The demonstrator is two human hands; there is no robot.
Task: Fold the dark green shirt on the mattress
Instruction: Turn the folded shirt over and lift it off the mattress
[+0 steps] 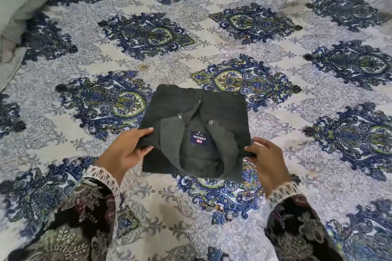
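Left hand (125,150), right hand (267,158) pinch folded shirt (197,112) side edges; mattress (191,38) beyond bare.

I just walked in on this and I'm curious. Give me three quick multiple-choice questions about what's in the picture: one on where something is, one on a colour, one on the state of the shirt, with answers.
1. Where do the two hands hold the dark green shirt?
A. at its left and right sides, near the collar end
B. both at the far edge
C. both on the label

2. What colour is the label inside the collar?
A. yellow
B. dark blue
C. pink

3. What state is the shirt in?
A. spread out flat with sleeves wide
B. hanging on a hanger
C. folded into a compact rectangle

Answers:
1 A: the left hand grips one side and the right hand the other, beside the collar.
2 B: the patch is dark blue with white lettering.
3 C: no sleeves stick out; it forms a neat block on the mattress.
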